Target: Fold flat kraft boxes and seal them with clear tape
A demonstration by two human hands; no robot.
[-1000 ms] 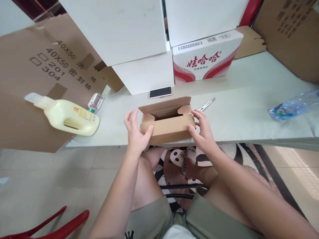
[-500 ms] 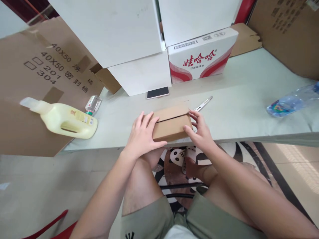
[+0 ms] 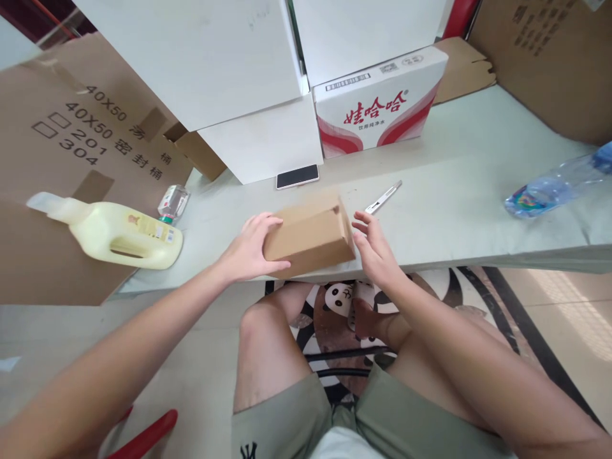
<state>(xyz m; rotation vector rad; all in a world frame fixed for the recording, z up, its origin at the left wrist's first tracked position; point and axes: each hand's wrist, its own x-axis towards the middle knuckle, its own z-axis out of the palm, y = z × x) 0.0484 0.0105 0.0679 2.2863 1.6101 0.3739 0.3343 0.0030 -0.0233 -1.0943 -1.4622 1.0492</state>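
Note:
A small brown cardboard box (image 3: 308, 236) lies near the front edge of the cloth-covered table, its far edge smeared by motion. My left hand (image 3: 251, 248) grips the box's left end, thumb along the front side and fingers over the far side. Beside the right end, my right hand (image 3: 375, 250) holds nothing; its fingers are apart and slightly bent, close to the cardboard. Whether a fingertip touches the box, I cannot tell. Just behind the right hand lies a utility knife (image 3: 384, 197) with a pale handle.
A phone (image 3: 297, 176) lies before stacked white boxes. Behind it stands a red-and-white water carton (image 3: 377, 108). On the left are a yellow detergent jug (image 3: 127, 234), a small clear bottle (image 3: 173, 203) and a large carton (image 3: 57, 191). A plastic water bottle (image 3: 549, 191) lies at right.
The box has shifted left and turned, and the gap along its top no longer shows. My left hand moved left to its end; my right hand has come away from its right edge.

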